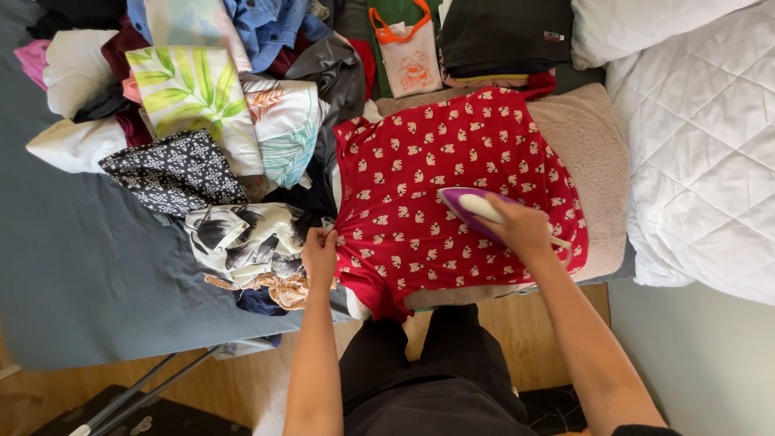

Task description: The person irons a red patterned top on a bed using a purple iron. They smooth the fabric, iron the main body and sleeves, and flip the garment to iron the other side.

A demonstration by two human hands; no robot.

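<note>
A red garment with small white animal prints lies spread flat on a beige towel. My right hand grips the white handle of a purple iron, which rests on the garment's right half. My left hand pinches the garment's left edge, holding the cloth taut. Both forearms reach in from the bottom of the view.
A heap of mixed clothes covers the grey sheet at left. Folded dark items and a white bag with orange handles lie at the back. A white quilt fills the right. Wooden floor shows below.
</note>
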